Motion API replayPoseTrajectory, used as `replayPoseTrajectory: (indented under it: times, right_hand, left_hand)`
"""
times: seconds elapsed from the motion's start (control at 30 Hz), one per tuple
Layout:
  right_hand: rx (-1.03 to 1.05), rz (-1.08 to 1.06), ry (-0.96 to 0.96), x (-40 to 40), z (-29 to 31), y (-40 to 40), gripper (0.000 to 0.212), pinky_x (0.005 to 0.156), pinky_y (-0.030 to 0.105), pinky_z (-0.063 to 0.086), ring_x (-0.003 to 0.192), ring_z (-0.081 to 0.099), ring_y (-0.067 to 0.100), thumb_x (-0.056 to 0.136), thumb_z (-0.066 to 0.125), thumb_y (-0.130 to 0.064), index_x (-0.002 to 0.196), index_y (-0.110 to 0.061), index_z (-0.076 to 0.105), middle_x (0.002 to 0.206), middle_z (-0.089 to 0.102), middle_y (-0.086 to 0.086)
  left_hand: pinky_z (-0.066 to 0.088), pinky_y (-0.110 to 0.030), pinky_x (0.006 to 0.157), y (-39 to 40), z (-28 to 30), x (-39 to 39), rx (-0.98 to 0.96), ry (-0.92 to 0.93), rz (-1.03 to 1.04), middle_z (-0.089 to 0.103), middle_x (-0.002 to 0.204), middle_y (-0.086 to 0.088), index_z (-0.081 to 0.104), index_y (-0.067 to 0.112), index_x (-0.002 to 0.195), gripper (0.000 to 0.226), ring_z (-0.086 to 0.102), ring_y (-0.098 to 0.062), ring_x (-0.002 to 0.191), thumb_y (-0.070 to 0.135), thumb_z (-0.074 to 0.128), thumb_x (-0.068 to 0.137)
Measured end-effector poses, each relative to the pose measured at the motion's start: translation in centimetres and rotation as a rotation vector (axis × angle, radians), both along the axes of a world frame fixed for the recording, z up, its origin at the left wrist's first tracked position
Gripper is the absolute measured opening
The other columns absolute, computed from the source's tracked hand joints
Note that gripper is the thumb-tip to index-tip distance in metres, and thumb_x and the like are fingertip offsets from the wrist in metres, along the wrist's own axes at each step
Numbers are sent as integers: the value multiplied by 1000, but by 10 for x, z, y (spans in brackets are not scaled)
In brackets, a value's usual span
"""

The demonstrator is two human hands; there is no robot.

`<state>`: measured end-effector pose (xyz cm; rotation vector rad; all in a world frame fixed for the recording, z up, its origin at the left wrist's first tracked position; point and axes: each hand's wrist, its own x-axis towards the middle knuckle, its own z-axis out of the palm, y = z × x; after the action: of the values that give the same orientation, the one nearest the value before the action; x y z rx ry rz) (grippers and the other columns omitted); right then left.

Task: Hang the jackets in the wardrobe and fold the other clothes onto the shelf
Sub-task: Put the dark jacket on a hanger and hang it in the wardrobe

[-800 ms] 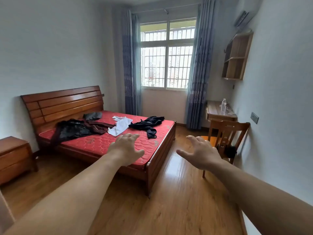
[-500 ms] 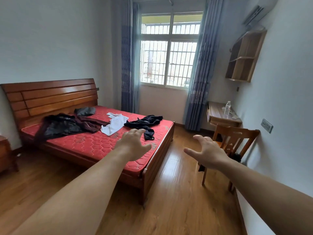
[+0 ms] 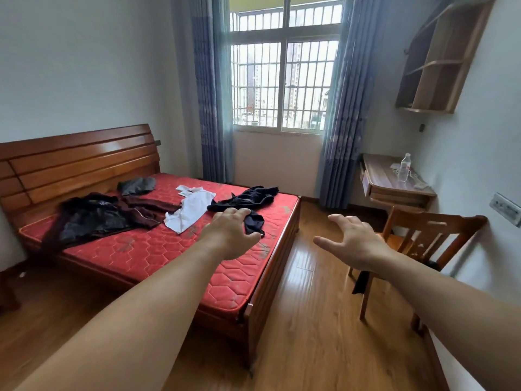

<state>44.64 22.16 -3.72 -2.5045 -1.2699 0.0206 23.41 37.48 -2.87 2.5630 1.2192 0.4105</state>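
Both hands reach out with loose, spread fingers, holding nothing. The left hand (image 3: 229, 232) hovers before the dark garment (image 3: 245, 197) on the bed (image 3: 158, 249); the right hand (image 3: 356, 241) is over the floor.

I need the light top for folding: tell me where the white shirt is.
In the head view the white shirt lies mid-mattress on the red bed, between the dark maroon jacket on its left and the navy garment on its right.

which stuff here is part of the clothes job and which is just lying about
For the job: black jacket, maroon garment, grey garment, white shirt, dark blue garment.

Just lying about: water bottle, desk, chair, wall shelf.
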Motion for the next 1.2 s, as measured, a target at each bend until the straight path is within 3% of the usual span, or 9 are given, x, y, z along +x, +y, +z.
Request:
replayPoseTrajectory:
  times: [0.67,0.83,1.2]
  right_hand:
    - [-59,102,54,313,-40,263,83,105,49,36,137,36,25,79,46,-79,147,-36,28,152,35,0]
    - [-92,147,-34,390,-39,342,82,110,51,34,141,32,25,80,47,-77,149,-36,26,155,32,0]
    - [-199,119,-13,569,-40,512,80,110,50,35,140,34,25,82,46,-75,149,-35,28,154,34,2]
  left_hand:
    - [33,-45,112,246,-33,313,-46,63,52,32,155,2,32,30,149,71,28,-23,141,50,57,86]
    - [33,-45,112,334,-52,381,-72,49,70,31,155,0,31,31,149,74,30,-24,141,52,59,84]
    - [33,-46,112,510,-71,551,-198,26,97,30,155,1,30,31,150,73,28,-25,141,51,58,86]
